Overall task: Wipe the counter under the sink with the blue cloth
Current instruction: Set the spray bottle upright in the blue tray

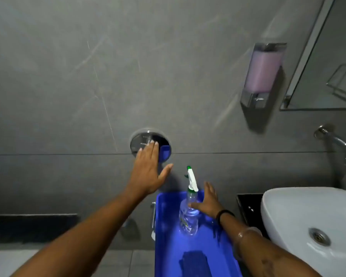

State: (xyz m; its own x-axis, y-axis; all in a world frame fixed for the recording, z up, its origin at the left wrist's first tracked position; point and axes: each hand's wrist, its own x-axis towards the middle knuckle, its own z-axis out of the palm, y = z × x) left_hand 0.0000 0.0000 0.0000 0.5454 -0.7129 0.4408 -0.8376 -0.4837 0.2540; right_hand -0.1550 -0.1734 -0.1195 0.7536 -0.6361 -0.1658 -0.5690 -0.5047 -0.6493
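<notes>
- Blue tray (168,246) holds a folded cloth (194,262), blurred, and spray bottle (189,212);
- right hand (208,200) spread beside bottle;
- left hand (150,172) flat, fingers apart, on wall disc (142,138).

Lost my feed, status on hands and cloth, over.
Left hand open, fingers on wall disc. Right hand open beside spray bottle in blue tray. Dark cloth in tray, untouched.

- Left hand (148,170), fingers spread, lies on a round chrome wall fitting (146,139) at the frame centre
- Right hand (207,200), spread too, touches a clear spray bottle (189,212) upright in a blue tray (168,226)
- White sink (300,216) at lower right
</notes>
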